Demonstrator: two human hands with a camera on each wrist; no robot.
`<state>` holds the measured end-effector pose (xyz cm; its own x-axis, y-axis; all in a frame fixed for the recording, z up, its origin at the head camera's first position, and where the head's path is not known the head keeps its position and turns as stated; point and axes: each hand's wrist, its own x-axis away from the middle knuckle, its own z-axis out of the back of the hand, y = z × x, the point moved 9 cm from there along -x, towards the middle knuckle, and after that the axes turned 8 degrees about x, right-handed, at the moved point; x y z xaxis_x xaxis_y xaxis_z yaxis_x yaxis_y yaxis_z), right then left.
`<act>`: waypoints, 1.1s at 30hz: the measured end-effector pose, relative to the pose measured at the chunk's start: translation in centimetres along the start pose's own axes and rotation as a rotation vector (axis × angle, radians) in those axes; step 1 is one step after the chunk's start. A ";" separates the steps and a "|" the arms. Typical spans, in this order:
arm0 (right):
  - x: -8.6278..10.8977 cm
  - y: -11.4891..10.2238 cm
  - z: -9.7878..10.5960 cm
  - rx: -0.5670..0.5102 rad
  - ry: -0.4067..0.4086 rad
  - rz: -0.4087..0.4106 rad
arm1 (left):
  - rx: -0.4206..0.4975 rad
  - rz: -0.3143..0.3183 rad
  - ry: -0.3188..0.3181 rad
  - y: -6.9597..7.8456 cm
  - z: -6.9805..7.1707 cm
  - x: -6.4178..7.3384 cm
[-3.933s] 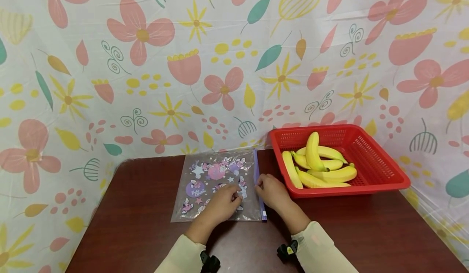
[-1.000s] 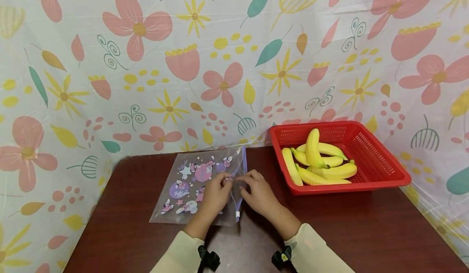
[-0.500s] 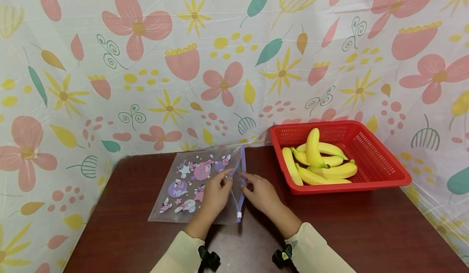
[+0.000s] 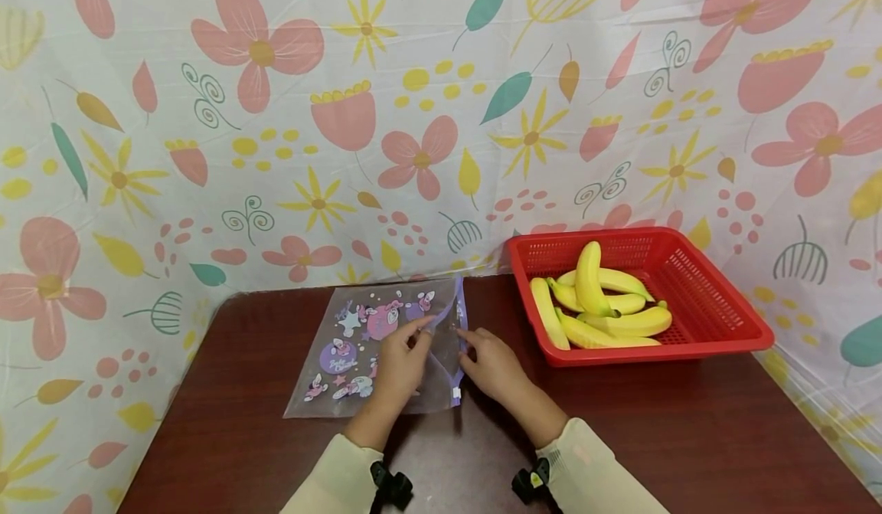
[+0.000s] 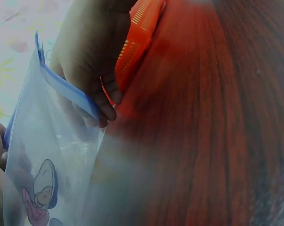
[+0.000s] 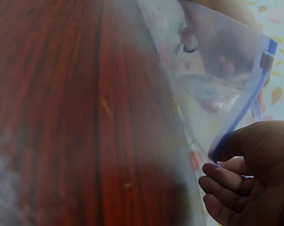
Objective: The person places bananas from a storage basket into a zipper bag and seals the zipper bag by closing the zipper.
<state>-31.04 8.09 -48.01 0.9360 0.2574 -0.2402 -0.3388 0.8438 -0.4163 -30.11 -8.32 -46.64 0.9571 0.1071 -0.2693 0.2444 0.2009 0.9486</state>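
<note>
Mid-frame, our left grip (image 4: 403, 359) and right grip (image 4: 498, 367) both pinch the clear, purple-edged plastic zip bag (image 4: 367, 349), presumably to keep it agape.

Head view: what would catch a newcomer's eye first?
Brightest is the red basket of yellow bananas, toward the right of the dark table. Next, to its left, lies a clear, purple-edged bag, its mouth parted, with the left hand and right hand at it. Behind hangs a bold floral cloth.
</note>
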 end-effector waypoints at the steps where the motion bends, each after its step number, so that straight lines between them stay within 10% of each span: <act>1: 0.0 0.0 0.0 0.001 -0.001 0.002 | 0.013 0.002 0.004 0.0 0.1 0.0; 33: -0.2 1.4 -1.0 0.009 -0.059 -0.010 | 0.067 -0.149 0.190 2.3 3.5 -0.9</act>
<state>-31.77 8.75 -49.44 0.9435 0.2757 -0.1836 -0.3285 0.8506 -0.4107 -29.84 -11.36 -43.61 0.8646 0.2637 -0.4277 0.3966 0.1643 0.9032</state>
